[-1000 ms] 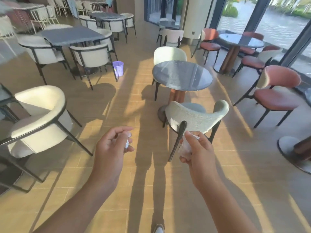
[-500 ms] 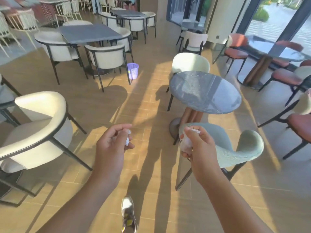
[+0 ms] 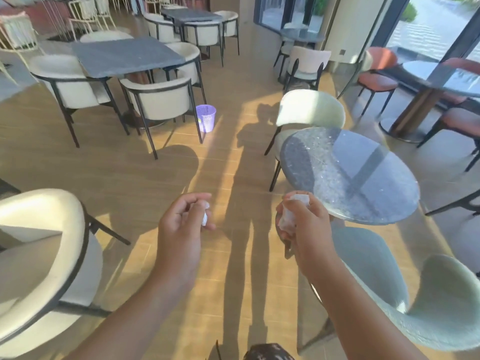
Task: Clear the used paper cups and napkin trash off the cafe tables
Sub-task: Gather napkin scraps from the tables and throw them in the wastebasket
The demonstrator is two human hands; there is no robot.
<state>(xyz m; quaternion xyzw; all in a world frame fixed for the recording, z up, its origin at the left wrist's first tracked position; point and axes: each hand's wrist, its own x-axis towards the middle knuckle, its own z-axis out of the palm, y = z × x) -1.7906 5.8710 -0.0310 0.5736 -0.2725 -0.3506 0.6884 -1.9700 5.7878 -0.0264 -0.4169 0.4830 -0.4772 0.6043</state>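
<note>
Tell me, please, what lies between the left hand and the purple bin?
Head view: only shadowed wooden floor between left hand and purple bin.

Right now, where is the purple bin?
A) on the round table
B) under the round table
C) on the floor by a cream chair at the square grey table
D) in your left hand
C: the purple bin stands on the floor beside the cream chair at the square grey table; the left hand grips only a crumpled napkin.
</note>
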